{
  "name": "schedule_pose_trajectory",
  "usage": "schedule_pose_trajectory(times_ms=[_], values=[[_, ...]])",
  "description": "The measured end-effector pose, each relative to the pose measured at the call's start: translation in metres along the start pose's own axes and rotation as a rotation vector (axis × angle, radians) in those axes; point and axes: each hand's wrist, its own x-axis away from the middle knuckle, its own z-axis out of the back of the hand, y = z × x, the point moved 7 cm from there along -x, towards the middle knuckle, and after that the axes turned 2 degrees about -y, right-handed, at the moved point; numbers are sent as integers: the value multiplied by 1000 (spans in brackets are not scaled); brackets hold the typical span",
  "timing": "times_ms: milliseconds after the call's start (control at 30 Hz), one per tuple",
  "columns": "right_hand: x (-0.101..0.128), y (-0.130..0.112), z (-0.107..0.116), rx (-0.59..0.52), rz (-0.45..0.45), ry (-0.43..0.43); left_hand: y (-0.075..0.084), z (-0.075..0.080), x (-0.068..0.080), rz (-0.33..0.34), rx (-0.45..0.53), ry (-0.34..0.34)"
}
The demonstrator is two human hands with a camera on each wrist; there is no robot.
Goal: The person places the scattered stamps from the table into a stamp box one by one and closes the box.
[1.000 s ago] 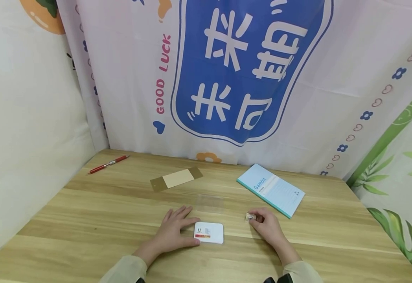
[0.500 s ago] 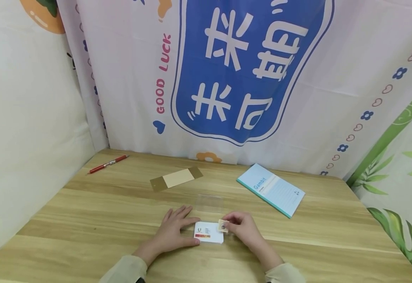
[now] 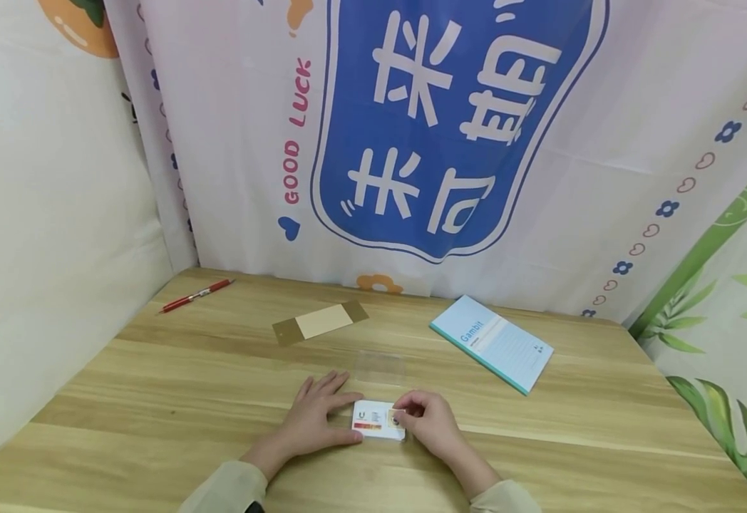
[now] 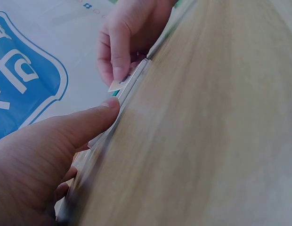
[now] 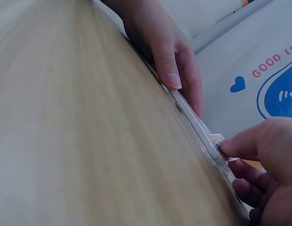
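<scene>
A small photo (image 3: 394, 417) is pinched by the right hand (image 3: 428, 426) at the white card's (image 3: 373, 419) 3 o'clock edge; the card is steadied at 9 o'clock by flat left hand (image 3: 316, 417) fingers.

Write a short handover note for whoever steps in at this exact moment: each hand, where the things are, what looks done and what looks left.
Left hand: flat on the table, fingers and thumb steadying the white card at its left edge.
Right hand: pinches a small tan square piece and holds it at the card's right end, touching or just above it.
Done: the piece is brought to the card.
Left, probably: set it in place and let go.
Untouched farther back: clear sleeve, brown strip, teal booklet, red pen.
</scene>
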Motion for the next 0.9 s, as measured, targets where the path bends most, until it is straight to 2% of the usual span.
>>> schedule_pose_trajectory(times_ms=[133, 400, 500, 633, 767, 900], values=[[0, 1, 0, 66, 16, 26, 0, 1, 0, 2, 0, -3], [0, 3, 0, 99, 17, 33, 0, 1, 0, 5, -10, 4], [0, 2, 0, 86, -4, 19, 0, 1, 0, 4, -8, 3], [-2, -3, 6, 15, -30, -22, -1, 4, 0, 4, 9, 0], [-8, -8, 18, -33, -18, -44, -5, 12, -3, 9, 26, 37], [-21, -1, 29, 31, -35, -16, -14, 21, -18, 26, 28, 107]])
